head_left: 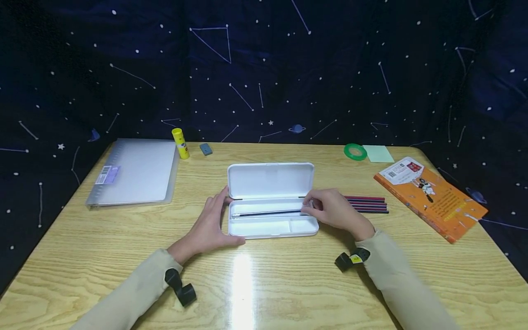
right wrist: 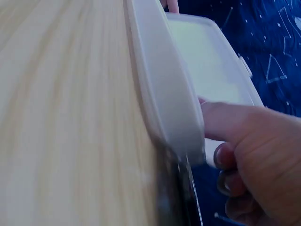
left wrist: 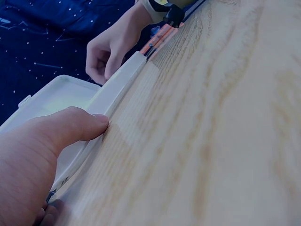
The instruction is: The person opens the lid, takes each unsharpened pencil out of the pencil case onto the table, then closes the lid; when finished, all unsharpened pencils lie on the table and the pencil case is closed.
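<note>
Right hand [head_left: 336,211] curled, fingertips pinching a dark pencil [head_left: 268,213] lying lengthwise inside the open white pencil case [head_left: 270,201] at mid-table. Left hand [head_left: 212,220] relaxed and spread, thumb and palm touching the case's left end. Both forearms low over the wooden table [head_left: 288,284].

The right hand [head_left: 336,213] hides the pencil [head_left: 268,213] end (its grip there is perhaps a pinch).
</note>
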`<state>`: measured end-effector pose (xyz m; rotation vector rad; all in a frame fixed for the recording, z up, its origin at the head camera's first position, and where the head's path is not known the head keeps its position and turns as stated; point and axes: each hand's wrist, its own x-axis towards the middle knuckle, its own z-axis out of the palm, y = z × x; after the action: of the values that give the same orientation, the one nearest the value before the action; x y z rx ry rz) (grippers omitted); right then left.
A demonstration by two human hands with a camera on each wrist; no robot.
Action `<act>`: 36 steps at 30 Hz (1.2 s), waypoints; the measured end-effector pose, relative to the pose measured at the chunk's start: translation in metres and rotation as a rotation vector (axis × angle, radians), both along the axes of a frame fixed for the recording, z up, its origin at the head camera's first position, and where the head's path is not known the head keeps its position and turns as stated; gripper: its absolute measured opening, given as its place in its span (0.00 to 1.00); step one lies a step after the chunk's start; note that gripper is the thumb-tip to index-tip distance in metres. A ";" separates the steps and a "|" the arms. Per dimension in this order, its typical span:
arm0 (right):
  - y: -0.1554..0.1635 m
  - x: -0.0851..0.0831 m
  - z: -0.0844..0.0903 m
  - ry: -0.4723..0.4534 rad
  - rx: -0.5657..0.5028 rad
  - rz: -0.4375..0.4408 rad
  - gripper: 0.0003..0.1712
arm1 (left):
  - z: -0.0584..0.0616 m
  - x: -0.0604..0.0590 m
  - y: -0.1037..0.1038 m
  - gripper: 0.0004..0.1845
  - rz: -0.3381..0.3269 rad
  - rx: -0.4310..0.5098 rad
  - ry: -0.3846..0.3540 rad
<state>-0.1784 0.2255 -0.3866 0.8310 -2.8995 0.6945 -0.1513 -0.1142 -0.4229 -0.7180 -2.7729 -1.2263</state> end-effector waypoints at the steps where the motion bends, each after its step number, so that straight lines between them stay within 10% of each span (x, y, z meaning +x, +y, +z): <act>1: -0.004 0.000 0.000 -0.004 0.010 0.007 0.07 | 0.000 0.000 0.000 0.71 0.001 -0.001 -0.002; 21: -0.056 -0.009 0.000 0.025 0.130 0.088 0.05 | -0.001 0.000 0.001 0.72 0.006 -0.001 -0.008; 36: -0.017 0.013 0.007 0.089 0.112 -0.091 0.03 | -0.001 0.000 -0.001 0.71 0.007 -0.018 0.005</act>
<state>-0.1659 0.2087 -0.3797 0.7155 -2.8964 0.4786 -0.1516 -0.1153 -0.4239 -0.7104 -2.7840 -1.1981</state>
